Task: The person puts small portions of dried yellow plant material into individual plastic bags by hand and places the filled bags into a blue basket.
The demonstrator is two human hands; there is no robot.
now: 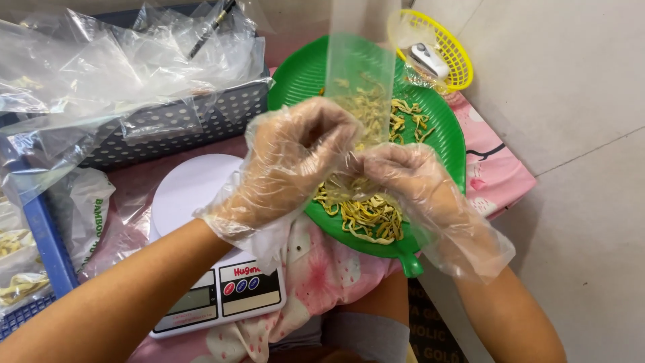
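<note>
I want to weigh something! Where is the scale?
In the head view, the white scale sits low and left of centre on the pink cloth, under the left hand, beside the green tray.

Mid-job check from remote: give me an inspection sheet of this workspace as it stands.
Surface: low table under pink floral cloth.
Job's things: clear plastic bag held upright over green leaf-shaped tray of yellowish strips.
Clutter: white kitchen scale; grey perforated crate of loose clear bags; yellow basket with a small white device.
Grippers: left hand and right hand, both in thin clear gloves, pinch the bag's lower end.
Cables: nothing seen.
Surroundings: pale tiled floor.
</note>
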